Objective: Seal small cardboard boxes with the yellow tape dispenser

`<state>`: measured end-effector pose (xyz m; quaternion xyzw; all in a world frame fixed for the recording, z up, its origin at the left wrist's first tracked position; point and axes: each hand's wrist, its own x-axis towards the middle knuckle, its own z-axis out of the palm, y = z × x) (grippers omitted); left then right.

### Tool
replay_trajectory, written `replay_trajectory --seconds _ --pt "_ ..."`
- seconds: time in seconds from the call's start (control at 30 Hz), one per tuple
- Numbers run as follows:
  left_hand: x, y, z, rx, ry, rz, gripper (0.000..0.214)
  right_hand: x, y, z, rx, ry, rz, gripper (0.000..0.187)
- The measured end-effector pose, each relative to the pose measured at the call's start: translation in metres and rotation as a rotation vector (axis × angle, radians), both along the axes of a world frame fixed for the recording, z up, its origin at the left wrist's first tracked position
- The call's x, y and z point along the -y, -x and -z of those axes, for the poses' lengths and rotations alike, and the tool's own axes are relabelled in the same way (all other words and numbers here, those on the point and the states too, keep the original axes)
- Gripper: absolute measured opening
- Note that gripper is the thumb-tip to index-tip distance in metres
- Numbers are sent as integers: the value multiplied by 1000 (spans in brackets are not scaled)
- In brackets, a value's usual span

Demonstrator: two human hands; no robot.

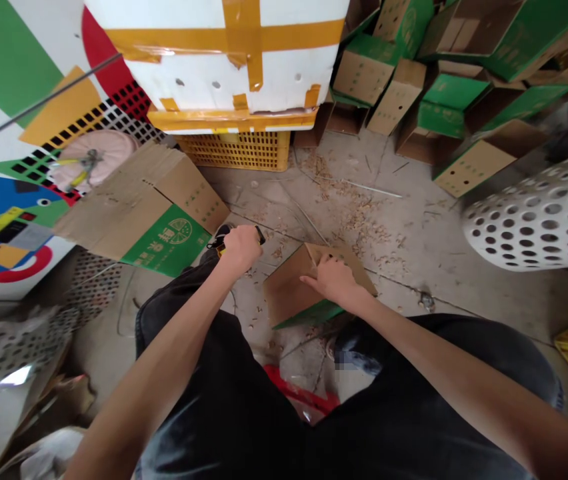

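Grey concrete floor [419,233] bears an open brown-and-green cardboard box [285,287], right of the left hand [242,251] clenched round a black-and-yellow tool [261,235] and touched by the nearer right hand [335,279], whose grip is unclear.

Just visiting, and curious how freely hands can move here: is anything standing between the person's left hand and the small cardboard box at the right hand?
Nothing visible does: only littered floor lies between the left hand, holding a yellow-and-black object, and the small cardboard box.
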<state>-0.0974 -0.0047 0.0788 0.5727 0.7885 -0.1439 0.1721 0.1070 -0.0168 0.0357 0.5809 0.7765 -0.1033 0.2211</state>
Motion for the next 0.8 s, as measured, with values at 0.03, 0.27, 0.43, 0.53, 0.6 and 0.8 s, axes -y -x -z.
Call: replay_trajectory --seconds 0.03,0.27,0.43,0.53,0.6,0.8 --pt "0 -1 -1 3 4 3 36 1 0 0 0 20 14 80" --pt "-2 -1 4 1 -22 -2 35 3 3 1 9 40 36 85" --pt "-2 0 4 1 -28 12 34 -8 0 2 1 188 -1 103" --pt "-1 -1 1 1 -14 19 37 -10 0 1 25 256 2 98" --pt "0 -2 -1 -3 9 24 38 -10 0 2 31 268 12 93" --pt "2 -3 0 -13 61 55 38 -12 0 7 23 260 58 93"
